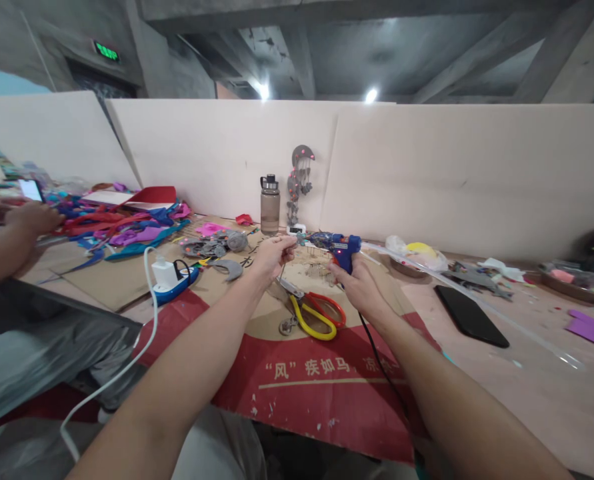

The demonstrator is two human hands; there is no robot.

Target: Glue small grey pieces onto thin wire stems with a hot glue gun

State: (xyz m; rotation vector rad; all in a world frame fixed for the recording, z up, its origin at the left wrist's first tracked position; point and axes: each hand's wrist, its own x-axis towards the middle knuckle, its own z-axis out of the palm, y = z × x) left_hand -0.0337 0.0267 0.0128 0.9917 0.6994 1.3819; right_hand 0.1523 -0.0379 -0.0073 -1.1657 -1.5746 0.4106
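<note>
My right hand [361, 285] is wrapped round the grip of a blue hot glue gun [345, 248], its nozzle pointing left. Close to that nozzle, my left hand [273, 256] is closed in a pinch; what sits between its fingertips is too small to make out. Below the hands lie scissors [317, 320] with one yellow and one red handle. A small clear and metallic bit [287, 325] rests beside them. Under all this is a red and tan cardboard sheet [321, 393]. Thin pin-like pieces [319, 270] stand behind the scissors.
A water bottle [270, 207] and a grey moon-shaped hanging ornament [303, 157] are at the back. On the left are a power strip [177, 287], grey felt pieces [217, 243], coloured scraps [137, 230] and another person's hands [31, 220]. A black phone [471, 317] lies right.
</note>
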